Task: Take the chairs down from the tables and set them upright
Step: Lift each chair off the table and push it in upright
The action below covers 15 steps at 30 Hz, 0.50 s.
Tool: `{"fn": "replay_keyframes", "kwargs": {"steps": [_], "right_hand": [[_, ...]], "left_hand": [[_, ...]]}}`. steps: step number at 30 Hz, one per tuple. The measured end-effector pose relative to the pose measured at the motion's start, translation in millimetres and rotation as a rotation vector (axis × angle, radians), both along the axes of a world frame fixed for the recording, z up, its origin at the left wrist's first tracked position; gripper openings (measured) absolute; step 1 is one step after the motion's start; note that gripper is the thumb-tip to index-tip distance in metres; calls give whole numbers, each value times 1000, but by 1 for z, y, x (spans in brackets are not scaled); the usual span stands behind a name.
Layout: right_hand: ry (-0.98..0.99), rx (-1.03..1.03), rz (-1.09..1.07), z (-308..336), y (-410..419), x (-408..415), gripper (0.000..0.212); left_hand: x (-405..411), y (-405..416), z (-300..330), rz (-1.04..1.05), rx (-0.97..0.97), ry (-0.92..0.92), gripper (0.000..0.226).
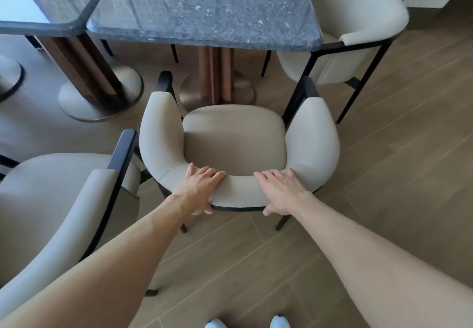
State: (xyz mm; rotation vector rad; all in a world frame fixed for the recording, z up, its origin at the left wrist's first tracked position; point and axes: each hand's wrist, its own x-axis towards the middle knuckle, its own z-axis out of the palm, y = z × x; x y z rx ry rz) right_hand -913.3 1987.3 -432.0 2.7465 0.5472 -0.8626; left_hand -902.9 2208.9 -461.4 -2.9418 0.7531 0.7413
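A beige upholstered chair (234, 139) with a black metal frame stands upright on the floor in front of me, facing a dark marble table (204, 7). My left hand (198, 189) grips the left part of its curved backrest, fingers over the top and thumb behind. My right hand (282, 190) holds the right part of the same backrest in the same way. A second beige chair (58, 205) stands upright at the left. A third one (358, 23) stands upright at the table's right corner.
A second dark marble table (38, 20) adjoins the first at the upper left. Both rest on wooden pedestals with round metal bases (99, 97). The floor is wood-look planks (384, 174). My white shoes (245, 322) show at the bottom edge.
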Motion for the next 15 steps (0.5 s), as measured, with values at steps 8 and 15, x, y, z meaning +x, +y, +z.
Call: {"fn": "replay_keyframes", "kwargs": {"steps": [8,15], "right_hand": [[-123,734,-499,60,31,-17,73],[-326,1445,-738,159,23,-77,49]], "left_hand": [[-16,-33,84,656,-921,171,50],[-93,-59,170,908,-1650,-72,47]]}}
